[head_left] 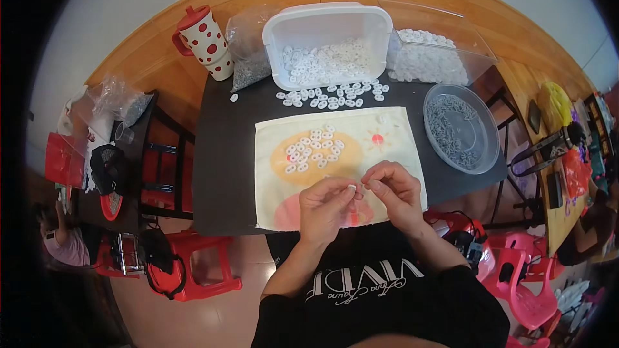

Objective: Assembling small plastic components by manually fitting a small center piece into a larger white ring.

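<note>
My left hand (327,206) and my right hand (396,191) meet over the near edge of a cream cloth (393,148) spread on a dark table (222,154). Between the fingertips of both hands sits a small white plastic piece (352,187). A cluster of similar small white oval pieces (313,151) lies on the cloth just beyond my hands. More white pieces (335,96) form a loose row on the table past the cloth.
A white tub (322,22) holding white pieces stands at the table's far edge, a clear box (445,38) beside it. A round clear bowl (461,127) of small grey parts sits right. A red-dotted mug (205,38) stands far left. Red stools (193,264) surround the table.
</note>
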The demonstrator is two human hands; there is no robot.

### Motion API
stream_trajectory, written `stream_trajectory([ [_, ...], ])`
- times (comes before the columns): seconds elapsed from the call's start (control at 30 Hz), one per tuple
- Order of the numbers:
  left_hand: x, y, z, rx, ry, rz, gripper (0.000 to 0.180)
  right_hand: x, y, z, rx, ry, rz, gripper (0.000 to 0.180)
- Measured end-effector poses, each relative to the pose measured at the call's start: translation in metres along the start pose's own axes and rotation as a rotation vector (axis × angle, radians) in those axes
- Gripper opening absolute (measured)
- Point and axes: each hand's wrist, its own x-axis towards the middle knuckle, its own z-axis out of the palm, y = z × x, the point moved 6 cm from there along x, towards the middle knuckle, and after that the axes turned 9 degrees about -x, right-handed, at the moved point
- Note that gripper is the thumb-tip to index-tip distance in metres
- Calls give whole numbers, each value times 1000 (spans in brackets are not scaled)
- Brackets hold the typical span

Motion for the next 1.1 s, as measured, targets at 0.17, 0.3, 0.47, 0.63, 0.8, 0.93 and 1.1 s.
stream_trajectory([
  [0.17,-1,8,8,-81,105,267,13,-3,-7,6,-102,86,-101,11],
  [0.3,-2,0,4,-217,30,161,15,-3,-15,7,-140,93,-152,11],
  [0.47,-5,1,8,-149,58,164,15,-5,-20,10,-167,51,-189,9],
  [0.63,-8,4,11,-74,41,228,16,-7,-22,9,-256,36,-208,8],
  [0.8,-11,5,8,-29,60,231,17,-4,-30,11,-366,25,-254,9],
  [0.93,-15,7,8,95,70,284,12,-2,-40,16,-531,9,-383,13],
  [1.1,-18,13,11,159,86,380,11,-1,-38,19,-548,4,-413,15],
])
